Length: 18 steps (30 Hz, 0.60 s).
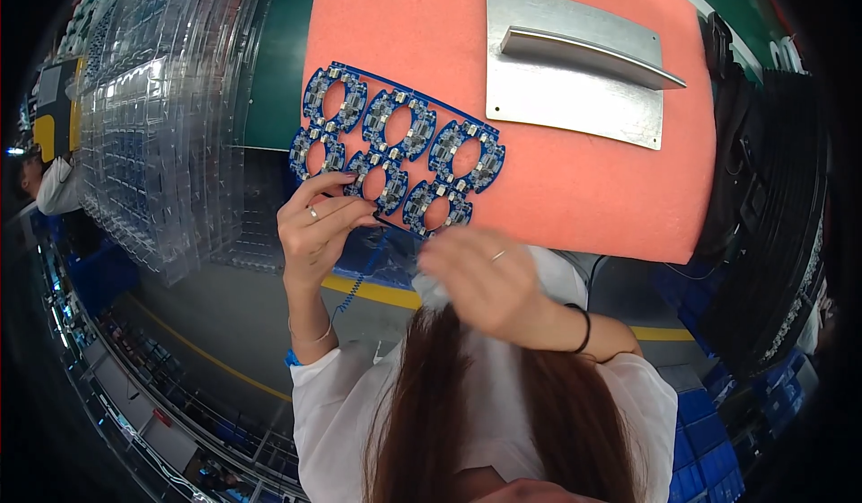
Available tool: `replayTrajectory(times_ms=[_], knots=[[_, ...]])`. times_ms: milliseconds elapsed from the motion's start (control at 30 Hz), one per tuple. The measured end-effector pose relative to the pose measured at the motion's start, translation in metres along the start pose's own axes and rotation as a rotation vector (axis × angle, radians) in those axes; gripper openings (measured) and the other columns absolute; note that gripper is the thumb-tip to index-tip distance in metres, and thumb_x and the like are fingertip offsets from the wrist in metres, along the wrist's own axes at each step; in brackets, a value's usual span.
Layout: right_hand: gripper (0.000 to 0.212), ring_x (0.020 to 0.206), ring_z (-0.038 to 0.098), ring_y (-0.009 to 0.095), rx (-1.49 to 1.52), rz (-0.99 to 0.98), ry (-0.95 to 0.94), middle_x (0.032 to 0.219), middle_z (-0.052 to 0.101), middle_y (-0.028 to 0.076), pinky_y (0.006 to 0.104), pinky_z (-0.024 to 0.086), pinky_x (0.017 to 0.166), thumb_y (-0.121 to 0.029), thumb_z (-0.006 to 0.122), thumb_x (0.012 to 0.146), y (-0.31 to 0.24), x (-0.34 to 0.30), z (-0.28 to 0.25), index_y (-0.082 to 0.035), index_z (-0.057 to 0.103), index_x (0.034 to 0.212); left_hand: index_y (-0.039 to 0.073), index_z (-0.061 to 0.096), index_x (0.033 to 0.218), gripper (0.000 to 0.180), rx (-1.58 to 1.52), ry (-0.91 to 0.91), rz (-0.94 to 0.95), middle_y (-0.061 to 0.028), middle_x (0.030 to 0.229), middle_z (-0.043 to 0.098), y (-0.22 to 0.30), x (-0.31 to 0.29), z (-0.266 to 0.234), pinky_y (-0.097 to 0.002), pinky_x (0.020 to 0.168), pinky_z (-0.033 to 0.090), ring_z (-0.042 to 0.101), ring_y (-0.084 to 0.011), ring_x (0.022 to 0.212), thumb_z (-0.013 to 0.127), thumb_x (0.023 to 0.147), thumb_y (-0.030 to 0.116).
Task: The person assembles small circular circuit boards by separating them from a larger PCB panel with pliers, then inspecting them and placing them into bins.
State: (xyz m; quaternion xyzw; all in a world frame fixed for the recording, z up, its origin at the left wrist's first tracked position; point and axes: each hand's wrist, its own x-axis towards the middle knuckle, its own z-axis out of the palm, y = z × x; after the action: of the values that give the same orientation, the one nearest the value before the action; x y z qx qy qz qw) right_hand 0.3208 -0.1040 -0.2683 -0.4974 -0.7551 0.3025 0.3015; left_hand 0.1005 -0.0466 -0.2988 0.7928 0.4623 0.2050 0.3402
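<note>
A panel of blue ring-shaped circuit boards (pixel 388 154), several joined in two rows by narrow rails, lies at a slant over the pink mat. My left hand (pixel 316 232) grips its near edge at the left, with fingertips on the rings; the thumb is hard to make out. Small electronic parts cover the boards, and the mat shows through their round openings. By the panel's near right corner is my right hand (pixel 489 283), palm down and smeared by motion. Whether its fingertips touch the board, I cannot tell.
A metal plate with an upright fin (pixel 575 81) rests on the pink mat (pixel 575 189). Tall stacks of transparent plastic trays (pixel 162 135) stand at the left, black stacked trays (pixel 772 225) at the right. A coiled blue cord (pixel 350 296) hangs near my left wrist. Another person's sleeve (pixel 58 189) shows far left.
</note>
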Motion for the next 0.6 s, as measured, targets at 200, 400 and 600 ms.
replayTrajectory(times_ms=[200,400,600], knots=[[0.031,0.093,0.056,0.024,0.085,-0.110,-0.181,0.097,0.058,0.012,0.0339,0.048,0.078,-0.010,0.057,0.069,-0.017,-0.005,0.057,0.002,0.058,0.097,0.000,0.066,0.073,0.014,0.070,0.163,-0.128,-0.0073,0.072,0.063,0.013,0.002,-0.003,-0.0322,0.068,0.048,0.060,-0.0245,0.083,0.071,0.060,-0.001],[0.028,0.093,0.055,0.023,0.037,-0.107,-0.129,0.098,0.057,0.009,0.0327,0.047,0.074,-0.011,0.062,0.069,0.003,-0.002,0.027,-0.003,0.060,0.096,-0.001,0.062,0.076,0.014,0.176,0.228,-0.441,-0.0096,0.073,0.061,0.036,-0.046,-0.026,-0.0303,0.067,0.046,0.060,-0.0237,0.075,0.070,0.065,-0.005],[0.029,0.091,0.053,0.023,-0.130,0.010,-0.102,0.101,0.058,0.006,0.0363,0.043,0.078,-0.013,0.073,0.065,0.005,-0.014,0.041,-0.004,0.061,0.091,0.001,0.063,0.084,0.018,0.172,0.305,-0.747,-0.0104,0.080,0.062,0.036,-0.083,-0.025,-0.0310,0.068,0.046,0.059,-0.0238,0.073,0.068,0.068,-0.005]])
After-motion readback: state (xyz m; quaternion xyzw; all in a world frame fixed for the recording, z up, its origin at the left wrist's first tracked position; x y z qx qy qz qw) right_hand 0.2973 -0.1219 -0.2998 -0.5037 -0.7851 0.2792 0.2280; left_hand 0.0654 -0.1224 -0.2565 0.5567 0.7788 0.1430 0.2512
